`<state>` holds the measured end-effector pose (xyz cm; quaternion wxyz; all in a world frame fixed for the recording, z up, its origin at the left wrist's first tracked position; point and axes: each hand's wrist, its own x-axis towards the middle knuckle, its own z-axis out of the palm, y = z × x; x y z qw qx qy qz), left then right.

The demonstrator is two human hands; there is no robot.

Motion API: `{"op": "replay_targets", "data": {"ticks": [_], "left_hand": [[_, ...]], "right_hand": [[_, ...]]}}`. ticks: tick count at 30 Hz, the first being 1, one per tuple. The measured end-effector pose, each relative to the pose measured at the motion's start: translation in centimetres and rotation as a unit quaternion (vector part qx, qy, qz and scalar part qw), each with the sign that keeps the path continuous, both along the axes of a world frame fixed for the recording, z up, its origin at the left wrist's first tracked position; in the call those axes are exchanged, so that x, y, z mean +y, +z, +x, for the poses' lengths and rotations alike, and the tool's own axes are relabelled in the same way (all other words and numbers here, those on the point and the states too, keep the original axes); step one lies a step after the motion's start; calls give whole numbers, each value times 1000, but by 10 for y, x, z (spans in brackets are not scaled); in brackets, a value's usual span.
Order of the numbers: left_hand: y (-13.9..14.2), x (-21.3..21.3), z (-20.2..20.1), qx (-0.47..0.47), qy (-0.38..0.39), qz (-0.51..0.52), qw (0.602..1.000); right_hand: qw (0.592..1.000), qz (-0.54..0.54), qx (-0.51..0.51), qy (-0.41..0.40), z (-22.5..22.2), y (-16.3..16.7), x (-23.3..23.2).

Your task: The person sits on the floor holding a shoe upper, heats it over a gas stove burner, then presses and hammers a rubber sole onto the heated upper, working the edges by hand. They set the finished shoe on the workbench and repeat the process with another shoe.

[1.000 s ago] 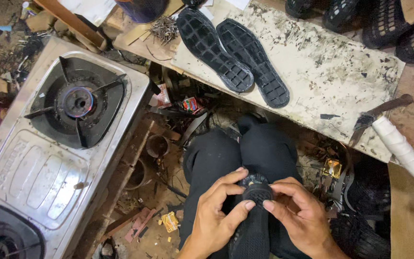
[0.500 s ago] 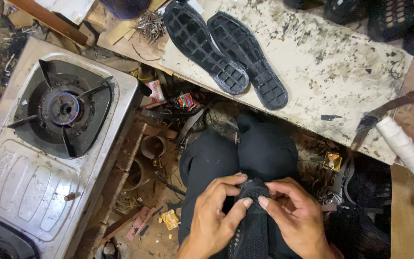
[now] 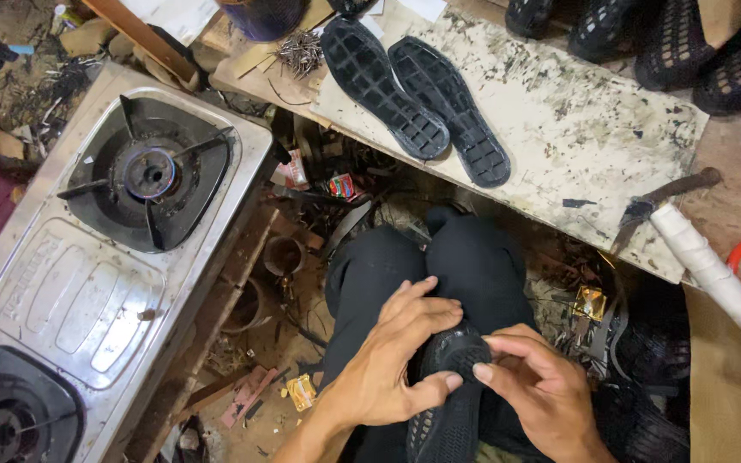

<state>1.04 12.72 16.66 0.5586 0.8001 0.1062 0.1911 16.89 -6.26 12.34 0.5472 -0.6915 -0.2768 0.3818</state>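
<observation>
Over the person's lap, the left hand [image 3: 396, 360] is wrapped around the toe of a black mesh shoe [image 3: 443, 403], thumb and fingers clamped on it. The right hand [image 3: 542, 386] pinches the same toe from the other side. Two black soles [image 3: 426, 99] lie side by side on the speckled table [image 3: 593, 129], with a gas stove [image 3: 87, 257] off to the left.

in front of my knees sits the pale, paint-flecked stone slab [image 3: 576, 129] i use as a bench, and two black ridged rubber soles [image 3: 418, 94] lie on it side by side, touching. a dark-handled knife [image 3: 658, 201] rests at its right edge. to my left, on the littered dirt floor [image 3: 302, 360], stands a steel two-burner gas stove [image 3: 87, 274].
</observation>
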Motion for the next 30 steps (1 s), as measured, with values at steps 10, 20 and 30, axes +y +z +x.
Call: {"op": "replay_targets", "data": {"ticks": [10,20,30], "left_hand": [[19,-55,-6,-123,104,-2,987],[54,-78,1,-195,161,68,965],[52,-87,-14,-163,81,103,978]], "right_hand": [[992,125,19,-16,-30,33,-26],[989,98,-65,85,-5,97,-26],[959,156,-224,73,-20,91,-44]]}}
